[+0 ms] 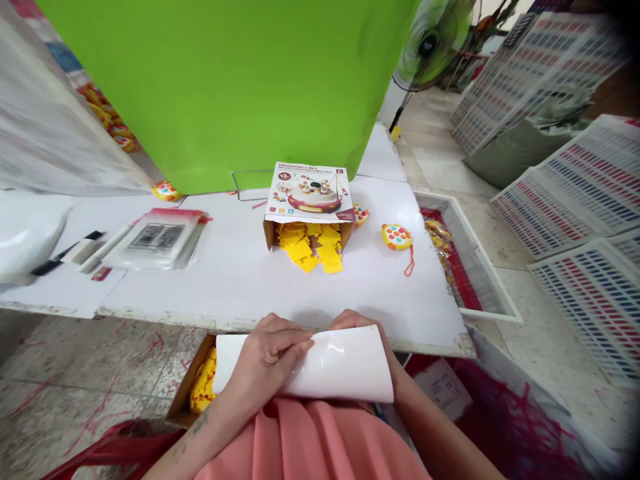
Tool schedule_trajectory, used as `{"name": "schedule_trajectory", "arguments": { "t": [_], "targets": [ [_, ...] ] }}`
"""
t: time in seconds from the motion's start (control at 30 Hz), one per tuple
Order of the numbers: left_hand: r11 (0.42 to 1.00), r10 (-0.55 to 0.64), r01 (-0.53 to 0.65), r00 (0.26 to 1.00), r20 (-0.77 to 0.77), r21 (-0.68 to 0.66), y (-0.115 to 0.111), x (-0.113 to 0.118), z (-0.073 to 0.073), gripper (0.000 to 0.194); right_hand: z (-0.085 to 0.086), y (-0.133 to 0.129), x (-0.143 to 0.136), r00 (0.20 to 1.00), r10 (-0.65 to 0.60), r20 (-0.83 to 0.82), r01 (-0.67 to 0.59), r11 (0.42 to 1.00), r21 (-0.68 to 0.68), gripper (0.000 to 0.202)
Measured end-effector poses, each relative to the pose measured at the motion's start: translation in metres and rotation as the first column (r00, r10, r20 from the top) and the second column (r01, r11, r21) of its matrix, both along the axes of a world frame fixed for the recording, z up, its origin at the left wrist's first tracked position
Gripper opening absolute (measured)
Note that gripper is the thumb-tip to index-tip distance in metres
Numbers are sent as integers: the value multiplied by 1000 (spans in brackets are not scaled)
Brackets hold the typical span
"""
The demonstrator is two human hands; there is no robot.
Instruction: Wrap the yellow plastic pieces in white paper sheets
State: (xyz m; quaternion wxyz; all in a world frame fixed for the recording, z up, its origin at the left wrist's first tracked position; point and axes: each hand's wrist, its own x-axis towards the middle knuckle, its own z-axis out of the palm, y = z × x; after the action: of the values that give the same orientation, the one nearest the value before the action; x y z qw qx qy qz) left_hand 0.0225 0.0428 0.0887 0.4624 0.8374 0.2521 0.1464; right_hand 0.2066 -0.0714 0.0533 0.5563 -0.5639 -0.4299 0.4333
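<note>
A white glossy sheet (345,363), curved into a roll shape, lies across my lap at the table's front edge. My left hand (277,353) is closed on its upper edge near the middle, thumb pressed to the fingers. Behind that same edge, my right hand (356,321) curls over the far side, with its fingertips mostly hidden by the sheet. Beyond them on the white table (235,280) lies an open printed box (313,193), yellow pieces (313,247) spilling from its mouth. To its right is a yellow toy (397,237) with colored buttons and a red loop.
A large green panel (225,87) stands behind the box. Packed plastic bags (157,240) lie on the left. A carton of yellow pieces (203,387) sits below the table's front edge. White crates (590,300) and a fan (427,45) stand on the right.
</note>
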Motion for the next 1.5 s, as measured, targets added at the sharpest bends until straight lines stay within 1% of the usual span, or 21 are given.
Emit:
{"name": "schedule_trajectory", "arguments": {
  "t": [0.07,0.17,0.23,0.3,0.37,0.43,0.5,0.57,0.73,0.87,0.93,1.07,1.13,1.23,1.3,1.4,1.47,1.5],
  "targets": [
    [1000,5,-5,1000,10,11,0,0,1,23,2,0,-4,998,17,-53,-19,999,-33,11],
    [1000,1,-1,1000,15,30,0,0,2,24,9,2,-8,992,53,-113,-62,995,-75,16],
    [999,-5,5,1000,15,41,0,-1,2,24,13,2,-9,990,68,-121,-79,993,-92,18],
    [999,4,-4,1000,15,49,-1,-1,1,23,14,2,-9,993,77,-91,-86,992,-96,17],
    [998,29,-29,1000,12,56,-1,-2,-2,21,11,1,-8,998,60,-22,-61,996,-71,17],
    [997,48,-48,999,8,59,-2,-2,-5,20,7,1,-7,998,25,60,-24,1000,-13,16],
    [998,38,-38,999,2,51,-2,-2,-7,20,1,0,-6,994,1,111,-8,998,57,17],
    [999,6,-6,1000,-8,43,-3,-2,-8,21,-3,-1,-5,993,13,116,-23,996,89,17],
    [996,-54,56,998,-23,68,-5,-2,-7,22,-13,-6,-3,997,51,65,-55,996,67,15],
    [995,-75,76,997,-15,65,-5,-2,-2,23,-17,-5,-4,999,32,15,-33,998,54,14],
    [996,-54,54,999,-7,68,-4,-2,-1,24,-17,-1,-7,998,39,-58,-36,998,46,19],
    [996,-9,8,1000,10,92,-4,-3,0,25,-19,8,-12,962,118,-248,-108,993,53,27],
    [995,-2,1,1000,9,99,-3,-3,-1,25,-21,10,-13,949,134,-285,-126,991,46,27],
    [993,17,-18,1000,11,113,-3,-4,-3,25,-23,9,-14,960,102,-262,-105,994,4,25],
    [993,18,-19,1000,7,117,-3,-4,-4,24,-21,6,-14,979,74,-192,-77,997,-10,27],
    [994,12,-11,1000,-9,110,-3,-4,-6,22,-17,3,-12,995,71,-73,-69,997,21,26],
    [996,9,-8,1000,-17,91,-4,-5,-6,22,-16,2,-11,997,65,-51,-63,997,55,24],
    [997,7,-6,1000,-20,80,-4,-5,-6,22,-17,3,-11,995,69,-68,-65,996,62,24]
  ]
}}
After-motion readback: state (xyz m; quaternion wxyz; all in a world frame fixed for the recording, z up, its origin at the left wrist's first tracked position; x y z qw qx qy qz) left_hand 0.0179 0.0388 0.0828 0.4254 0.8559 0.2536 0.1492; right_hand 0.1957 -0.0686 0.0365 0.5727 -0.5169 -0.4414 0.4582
